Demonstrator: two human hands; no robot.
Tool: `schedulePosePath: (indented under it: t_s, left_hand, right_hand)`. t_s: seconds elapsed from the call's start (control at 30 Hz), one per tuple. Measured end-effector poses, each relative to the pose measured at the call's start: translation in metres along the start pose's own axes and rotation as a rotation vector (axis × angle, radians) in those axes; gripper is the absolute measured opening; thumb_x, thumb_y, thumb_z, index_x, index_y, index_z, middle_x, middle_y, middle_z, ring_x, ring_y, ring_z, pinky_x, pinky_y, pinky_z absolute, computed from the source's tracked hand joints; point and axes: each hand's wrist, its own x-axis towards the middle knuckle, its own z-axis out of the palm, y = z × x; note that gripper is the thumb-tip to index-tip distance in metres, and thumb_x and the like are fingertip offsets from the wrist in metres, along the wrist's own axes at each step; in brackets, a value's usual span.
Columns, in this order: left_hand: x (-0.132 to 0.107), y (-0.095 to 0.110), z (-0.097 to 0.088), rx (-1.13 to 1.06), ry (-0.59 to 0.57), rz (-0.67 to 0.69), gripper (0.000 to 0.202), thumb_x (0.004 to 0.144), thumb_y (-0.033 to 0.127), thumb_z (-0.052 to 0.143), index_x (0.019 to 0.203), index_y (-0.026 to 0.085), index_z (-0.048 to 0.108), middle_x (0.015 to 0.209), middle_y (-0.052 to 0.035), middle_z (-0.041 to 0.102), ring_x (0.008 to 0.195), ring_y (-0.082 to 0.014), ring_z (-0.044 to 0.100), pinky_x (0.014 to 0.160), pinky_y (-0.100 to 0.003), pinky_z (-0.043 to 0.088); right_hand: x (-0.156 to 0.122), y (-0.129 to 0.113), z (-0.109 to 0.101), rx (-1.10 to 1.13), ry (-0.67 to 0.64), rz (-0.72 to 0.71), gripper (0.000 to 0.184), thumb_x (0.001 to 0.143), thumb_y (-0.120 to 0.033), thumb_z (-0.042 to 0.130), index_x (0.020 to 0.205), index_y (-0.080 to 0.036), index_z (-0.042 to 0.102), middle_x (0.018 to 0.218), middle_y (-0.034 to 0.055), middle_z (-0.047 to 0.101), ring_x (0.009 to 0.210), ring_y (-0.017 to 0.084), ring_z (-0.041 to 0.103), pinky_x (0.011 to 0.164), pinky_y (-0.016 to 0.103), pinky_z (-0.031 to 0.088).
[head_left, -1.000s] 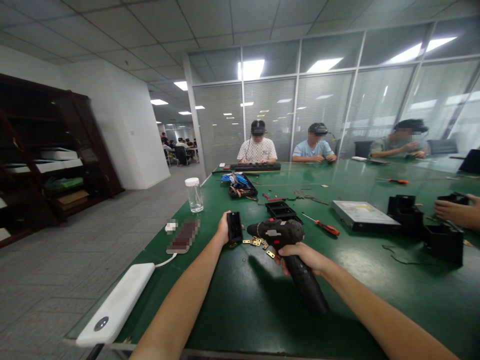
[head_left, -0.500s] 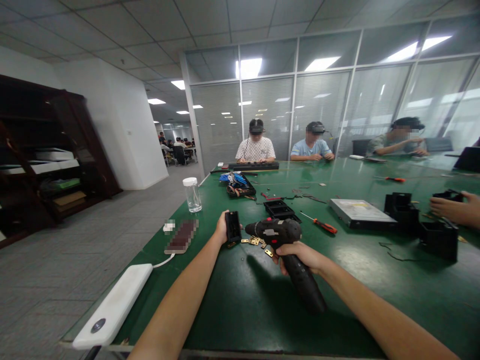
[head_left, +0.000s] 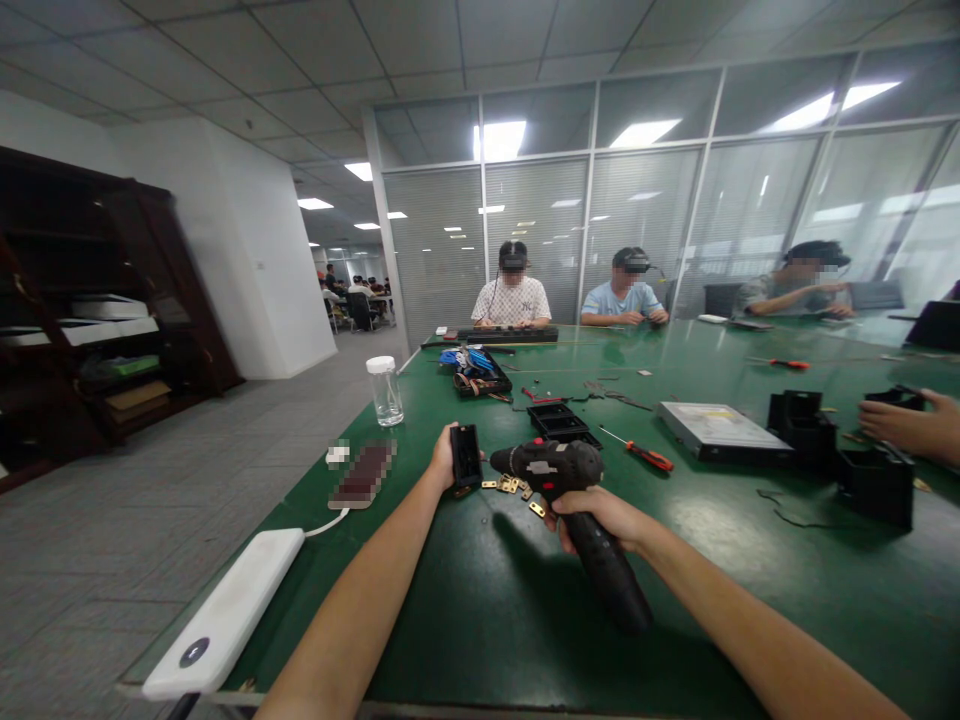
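Note:
My left hand (head_left: 445, 457) is closed round a small black rectangular part (head_left: 466, 456), held on edge on the green table (head_left: 480, 600). My right hand (head_left: 600, 515) grips the handle of a black cordless drill (head_left: 570, 500), whose nose points left at that part and almost touches it. Several small brass pieces (head_left: 514, 485) lie on the table between my two hands, under the drill's nose.
A white power bank (head_left: 225, 615) with a cable and a phone (head_left: 365, 473) lie at the left edge. Farther off are a clear bottle (head_left: 385, 390), a black tray (head_left: 559, 420), a red screwdriver (head_left: 645, 453) and a disc drive (head_left: 720, 428). Another person's hand (head_left: 904, 424) works at black boxes (head_left: 874, 480) on the right. Three people sit at the far end.
Almost nothing has moved. The view has shifted slightly, and both hands keep their grip in the same place.

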Motion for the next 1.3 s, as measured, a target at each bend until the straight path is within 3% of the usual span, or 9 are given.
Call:
schedulePosePath:
  t_s: [0.7,1.3]
  left_hand:
    - [0.001,-0.001,0.001,-0.043,0.041,0.001,0.038,0.062,0.049,0.035,0.063,0.014,0.049,0.049,-0.0044,0.052,0.048,-0.0204,0.054,0.046,-0.031,0.04]
    - [0.009,-0.004,-0.011,0.033,-0.063,0.028,0.042,0.059,0.054,0.036,0.065,0.014,0.049,0.053,-0.0063,0.054,0.053,-0.0222,0.055,0.049,-0.032,0.04]
  right_hand:
    - [0.0,0.0,0.0,0.005,0.026,0.006,0.019,0.061,-0.027,0.046,0.07,-0.011,0.047,0.064,0.0048,0.055,0.046,0.013,0.052,0.042,0.024,0.04]
    - [0.0,0.001,-0.001,0.029,-0.009,-0.015,0.018,0.062,-0.025,0.044,0.071,-0.01,0.048,0.065,0.0047,0.054,0.048,0.013,0.053,0.04,0.023,0.039]
